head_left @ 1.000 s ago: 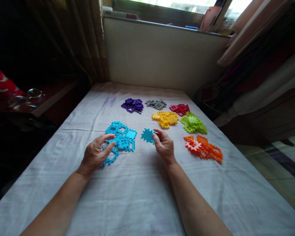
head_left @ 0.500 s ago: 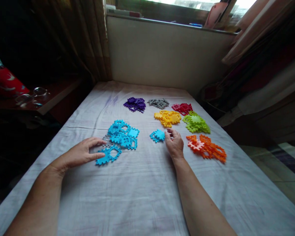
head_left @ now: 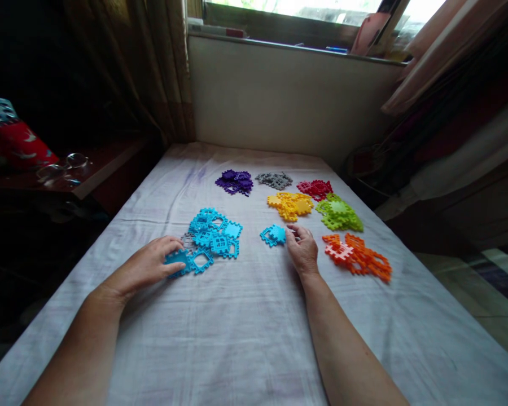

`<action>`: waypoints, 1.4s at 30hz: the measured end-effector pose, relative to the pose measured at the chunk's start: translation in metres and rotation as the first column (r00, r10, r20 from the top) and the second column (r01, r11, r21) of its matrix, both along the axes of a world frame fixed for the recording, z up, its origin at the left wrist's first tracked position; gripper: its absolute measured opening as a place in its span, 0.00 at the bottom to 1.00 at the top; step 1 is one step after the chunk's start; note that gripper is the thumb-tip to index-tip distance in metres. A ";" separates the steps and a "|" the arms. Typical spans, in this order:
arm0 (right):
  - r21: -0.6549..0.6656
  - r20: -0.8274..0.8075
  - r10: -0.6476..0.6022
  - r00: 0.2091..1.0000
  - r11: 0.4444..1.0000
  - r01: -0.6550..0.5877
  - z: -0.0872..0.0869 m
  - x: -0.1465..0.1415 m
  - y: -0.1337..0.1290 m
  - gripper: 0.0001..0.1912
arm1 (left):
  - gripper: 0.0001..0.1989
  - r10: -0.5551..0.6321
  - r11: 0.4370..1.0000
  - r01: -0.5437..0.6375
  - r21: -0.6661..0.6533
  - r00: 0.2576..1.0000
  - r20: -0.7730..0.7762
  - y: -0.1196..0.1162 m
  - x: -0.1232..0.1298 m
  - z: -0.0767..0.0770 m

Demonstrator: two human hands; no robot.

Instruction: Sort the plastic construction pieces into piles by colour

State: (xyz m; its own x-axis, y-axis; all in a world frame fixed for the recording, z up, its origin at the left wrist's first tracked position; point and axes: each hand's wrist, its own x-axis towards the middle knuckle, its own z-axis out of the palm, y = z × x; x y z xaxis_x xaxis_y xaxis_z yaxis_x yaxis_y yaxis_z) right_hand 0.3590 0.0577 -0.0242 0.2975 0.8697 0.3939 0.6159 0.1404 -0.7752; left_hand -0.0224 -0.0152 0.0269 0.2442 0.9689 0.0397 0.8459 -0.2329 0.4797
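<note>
Two bare hands sit well apart over a pale, creased cloth [head_left: 203, 332], and from my end I can follow both through the head camera. I have the left hand [head_left: 150, 262] at the near edge of a heap of sky-blue, tooth-edged plastic pieces [head_left: 214, 241]. Its thumb lies over a solid blue toothed square [head_left: 176, 260] and its fingers reach along the far side of it; I cannot tell whether they grip it. A blue toothed frame with an open middle [head_left: 200, 271] lies just to the right of that square, and some grey openwork plastic [head_left: 187, 241] shows beyond the fingertips.

The right hand [head_left: 301, 248] is half curled, its fingertips at the right edge of a solid light-blue toothed piece [head_left: 276, 234]. That piece overlaps a blue openwork one [head_left: 264, 235]. From this angle I can't make out whether the fingers are closed on it or only touching.

Farther off I count a purple pile [head_left: 235, 182], a grey pile [head_left: 274, 180], a red pile [head_left: 315, 189] and, nearer, a yellow pile [head_left: 291, 205]. To the right of the right hand I see a lime-green pile [head_left: 338, 212] and an orange pile [head_left: 358, 256], the latter with a salmon-pink toothed piece [head_left: 340, 250] on its left part.
</note>
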 end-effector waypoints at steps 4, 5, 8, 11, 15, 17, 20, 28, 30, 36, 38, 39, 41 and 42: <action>0.005 -0.023 -0.004 1.000 1.000 0.004 0.008 0.000 -0.001 0.19 | 0.21 0.058 0.998 -0.058 -0.002 0.985 0.160 0.004 -0.001 0.006; 0.021 -0.016 -0.003 1.000 1.000 0.003 0.011 -0.001 -0.003 0.18 | 0.22 0.093 0.995 -0.096 0.008 0.974 0.208 0.004 0.001 0.008; 0.083 0.001 0.060 0.998 0.995 -0.060 0.024 -0.012 -0.012 0.17 | 0.26 0.193 0.975 -0.220 0.022 0.893 0.406 0.005 0.018 0.012; 0.079 -0.030 0.299 0.954 0.952 -0.296 0.035 -0.038 -0.028 0.15 | 0.29 0.242 0.959 -0.282 -0.032 0.754 0.610 0.003 0.048 0.011; 0.041 -0.098 0.628 0.772 0.778 -0.627 0.040 -0.076 -0.051 0.15 | 0.28 0.210 0.971 -0.233 -0.056 0.713 0.669 -0.003 0.087 0.005; 0.044 -0.165 0.665 0.729 0.743 -0.668 0.039 -0.088 -0.059 0.12 | 0.26 0.173 0.978 -0.207 -0.025 0.741 0.648 -0.007 0.098 0.002; 0.030 -0.268 0.649 0.712 0.744 -0.667 0.037 -0.096 -0.061 0.09 | 0.24 0.143 0.982 -0.190 0.014 0.781 0.608 -0.009 0.102 0.001; -0.014 -0.399 0.216 0.891 0.970 -0.242 0.029 -0.036 -0.018 0.17 | 0.26 0.322 0.857 -0.397 0.329 0.910 0.260 0.004 0.039 0.004; -0.048 -0.365 0.103 0.925 0.990 -0.129 0.023 -0.017 -0.008 0.19 | 0.29 0.407 0.845 -0.426 0.324 0.904 0.127 0.008 0.021 -0.001; -0.149 -0.203 0.020 0.979 0.987 -0.051 0.012 0.003 -0.001 0.21 | 0.33 0.404 0.912 -0.382 0.149 0.898 -0.173 0.010 0.009 -0.016; -0.178 -0.165 0.018 0.986 0.983 -0.048 0.013 0.002 -0.003 0.22 | 0.31 0.388 0.920 -0.365 0.145 0.902 -0.190 0.009 0.012 -0.017; -0.189 -0.147 0.013 0.989 0.981 -0.041 0.014 0.001 -0.003 0.23 | 0.30 0.382 0.922 -0.358 0.148 0.905 -0.187 0.008 0.013 -0.018; -0.201 -0.115 -0.007 0.993 0.980 -0.016 0.015 0.001 -0.004 0.25 | 0.29 0.374 0.924 -0.348 0.158 0.911 -0.176 0.008 0.013 -0.018; -0.199 -0.104 -0.017 0.994 0.980 -0.004 0.016 0.001 -0.003 0.26 | 0.29 0.370 0.925 -0.344 0.163 0.913 -0.169 0.009 0.012 -0.018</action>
